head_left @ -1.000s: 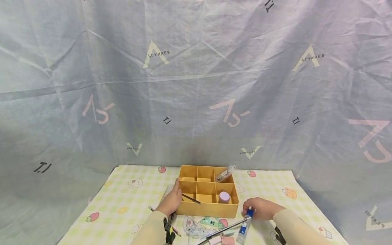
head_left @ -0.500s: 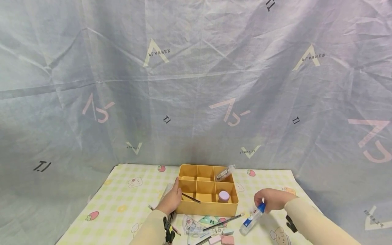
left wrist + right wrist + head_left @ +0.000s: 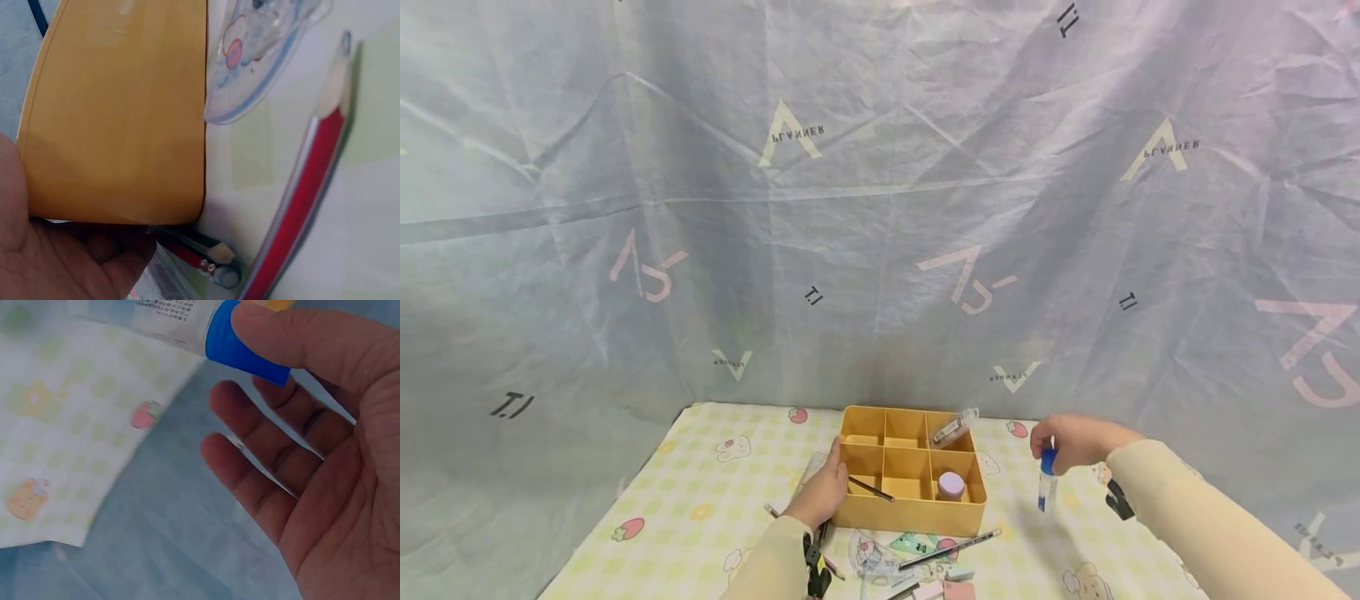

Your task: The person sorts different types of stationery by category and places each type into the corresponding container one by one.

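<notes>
My right hand (image 3: 1078, 439) pinches the blue cap of a clear glue bottle (image 3: 1047, 492), which hangs nearly upright above the cloth at the right. In the right wrist view, thumb and forefinger hold the cap (image 3: 240, 347) while the other fingers are loosely bent. My left hand (image 3: 820, 493) grips the left side of a yellow compartment box (image 3: 910, 517), thumb at the rim. A dark pencil (image 3: 872, 489) leans over the box's front wall. One front compartment holds a round lilac-lidded thing (image 3: 951, 486); a clear correction tape (image 3: 951, 429) pokes out of the back right compartment.
Before the box lie a pencil (image 3: 951, 550), a green set square (image 3: 913, 543), a clear protractor (image 3: 867, 550) and erasers (image 3: 958, 591). Beside the left hand, a red pencil (image 3: 297, 206) and several others lie on the checked cloth (image 3: 700, 475). A grey curtain (image 3: 880, 250) hangs behind.
My right hand has lifted the glue bottle off the front of the table, moving right and up, and the bottle has swung upright. A pencil it lay against has shifted. The left hand stays put.
</notes>
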The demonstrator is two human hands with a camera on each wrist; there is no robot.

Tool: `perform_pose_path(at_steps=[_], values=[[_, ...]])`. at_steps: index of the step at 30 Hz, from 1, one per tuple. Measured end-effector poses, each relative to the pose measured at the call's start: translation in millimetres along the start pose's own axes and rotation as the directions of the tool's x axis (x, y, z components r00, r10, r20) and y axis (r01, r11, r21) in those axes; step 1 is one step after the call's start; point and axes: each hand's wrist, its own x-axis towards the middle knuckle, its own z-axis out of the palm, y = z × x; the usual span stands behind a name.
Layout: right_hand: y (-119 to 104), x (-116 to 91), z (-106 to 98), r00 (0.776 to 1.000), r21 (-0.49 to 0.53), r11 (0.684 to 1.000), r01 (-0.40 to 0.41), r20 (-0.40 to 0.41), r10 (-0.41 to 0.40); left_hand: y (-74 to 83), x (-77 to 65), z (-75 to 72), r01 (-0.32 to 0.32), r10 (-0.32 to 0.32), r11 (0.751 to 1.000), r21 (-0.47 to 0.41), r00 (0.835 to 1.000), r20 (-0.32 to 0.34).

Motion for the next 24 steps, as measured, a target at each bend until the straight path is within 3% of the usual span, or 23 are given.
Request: perform_pose_path(at_steps=[9, 14, 19, 24], values=[[-28, 17, -56, 0.993, -0.046, 0.999, 0.006, -0.116, -0.012, -0.8, 0.6, 1.1, -0.026, 0.026, 1.0, -0.003, 1.0, -0.013], [-55, 32, -82, 0.991, -0.046, 0.999, -0.023, -0.134, 0.017, -0.7, 1.6, 2.8, -0.028, 0.028, 1.0, -0.006, 1.0, -0.004], [-79, 55, -97, 0.987, -0.082, 0.996, -0.019, -0.161, 0.006, -2.7, 3.0, 5.1, -0.02, 0.02, 1.0, 0.01, 1.0, -0.019], [-98, 83, -99, 0.98, -0.103, 0.994, 0.025, -0.196, -0.045, -4.1, 2.5, 4.0, -0.022, 0.022, 1.0, 0.007, 0.999, -0.026]])
